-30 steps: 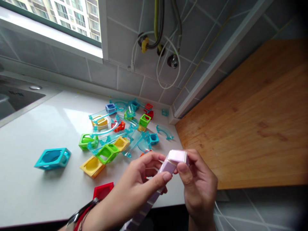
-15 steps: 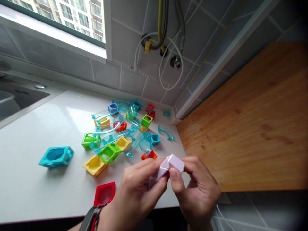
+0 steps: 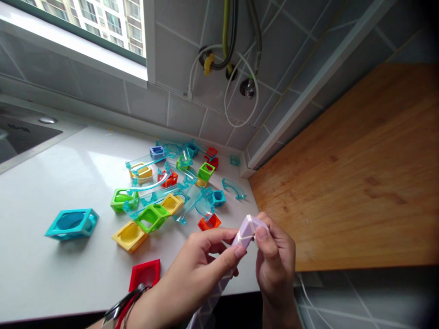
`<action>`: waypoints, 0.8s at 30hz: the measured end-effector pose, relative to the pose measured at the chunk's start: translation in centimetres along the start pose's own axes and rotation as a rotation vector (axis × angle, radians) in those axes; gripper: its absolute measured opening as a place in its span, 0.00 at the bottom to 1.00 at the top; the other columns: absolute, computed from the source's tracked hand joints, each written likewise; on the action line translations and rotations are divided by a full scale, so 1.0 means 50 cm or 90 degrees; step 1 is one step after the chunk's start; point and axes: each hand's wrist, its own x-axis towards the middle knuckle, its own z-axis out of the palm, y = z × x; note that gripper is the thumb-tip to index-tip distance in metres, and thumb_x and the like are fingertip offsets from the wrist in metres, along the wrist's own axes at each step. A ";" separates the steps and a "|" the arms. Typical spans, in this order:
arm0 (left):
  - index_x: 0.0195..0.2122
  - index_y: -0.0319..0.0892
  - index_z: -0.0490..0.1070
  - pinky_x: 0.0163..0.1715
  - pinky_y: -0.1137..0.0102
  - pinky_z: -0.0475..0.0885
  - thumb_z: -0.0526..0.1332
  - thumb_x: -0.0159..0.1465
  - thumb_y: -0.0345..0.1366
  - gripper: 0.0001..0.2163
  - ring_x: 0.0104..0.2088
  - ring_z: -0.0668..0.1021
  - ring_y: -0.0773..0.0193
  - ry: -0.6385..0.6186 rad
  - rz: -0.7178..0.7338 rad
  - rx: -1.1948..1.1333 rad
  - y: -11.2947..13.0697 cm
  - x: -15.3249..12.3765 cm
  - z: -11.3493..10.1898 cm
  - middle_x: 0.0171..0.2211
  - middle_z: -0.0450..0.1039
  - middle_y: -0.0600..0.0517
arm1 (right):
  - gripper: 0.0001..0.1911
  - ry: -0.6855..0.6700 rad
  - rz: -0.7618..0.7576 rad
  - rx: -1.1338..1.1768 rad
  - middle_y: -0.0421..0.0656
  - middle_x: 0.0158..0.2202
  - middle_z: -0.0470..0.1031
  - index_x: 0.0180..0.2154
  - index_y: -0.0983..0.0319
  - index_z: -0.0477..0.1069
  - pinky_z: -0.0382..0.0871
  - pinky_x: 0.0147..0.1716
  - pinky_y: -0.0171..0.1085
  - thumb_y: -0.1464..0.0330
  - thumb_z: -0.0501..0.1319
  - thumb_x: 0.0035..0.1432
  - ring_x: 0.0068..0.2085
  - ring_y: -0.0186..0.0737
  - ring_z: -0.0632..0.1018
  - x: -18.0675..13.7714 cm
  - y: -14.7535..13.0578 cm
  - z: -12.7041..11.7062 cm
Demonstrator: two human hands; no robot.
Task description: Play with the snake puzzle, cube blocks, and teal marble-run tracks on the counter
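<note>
Left hand (image 3: 202,256) is closed around a lavender segmented chain (image 3: 245,232), thumb on top, fingers beneath. Right hand (image 3: 276,260), just beside it, pinches the chain's end segment between thumb and fingers. Work state, as judged: one bend is formed between the two hands; the length below the left hand appears straight, so any shaping there remains undone.

Beyond the left fingertips, on the counter (image 3: 85,285), lies an orange-red block (image 3: 209,224). Left of the left hand are a red block (image 3: 146,272) and a yellow block (image 3: 129,236); farther ahead, clear blue track pieces (image 3: 161,196) overlap. Right of the right hand is a wooden panel (image 3: 350,196).

Not determinable: the chain's lower end, cut off by the bottom edge; the segment count; the right fingertips, hidden behind the end segment. The left forearm area partly covers the red block.
</note>
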 end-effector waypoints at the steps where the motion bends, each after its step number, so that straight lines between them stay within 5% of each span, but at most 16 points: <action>1: 0.50 0.39 0.80 0.31 0.72 0.72 0.62 0.70 0.47 0.17 0.31 0.76 0.65 -0.007 -0.021 -0.024 -0.002 0.004 -0.002 0.32 0.77 0.48 | 0.18 -0.006 0.008 0.000 0.37 0.24 0.63 0.28 0.60 0.65 0.62 0.25 0.34 0.58 0.59 0.67 0.25 0.34 0.66 0.002 0.001 0.000; 14: 0.36 0.37 0.75 0.21 0.76 0.61 0.63 0.68 0.51 0.19 0.21 0.66 0.71 0.028 -0.057 -0.060 -0.014 0.010 -0.004 0.20 0.63 0.57 | 0.14 -0.074 0.100 0.042 0.38 0.26 0.70 0.30 0.61 0.71 0.68 0.27 0.34 0.59 0.65 0.63 0.26 0.35 0.72 0.007 -0.022 -0.002; 24: 0.36 0.41 0.70 0.16 0.79 0.60 0.66 0.65 0.47 0.14 0.18 0.65 0.72 0.067 -0.076 -0.066 -0.024 0.004 0.009 0.20 0.64 0.59 | 0.13 -0.080 0.063 -0.093 0.40 0.29 0.71 0.32 0.62 0.75 0.67 0.28 0.33 0.59 0.64 0.65 0.29 0.36 0.73 0.000 -0.030 -0.009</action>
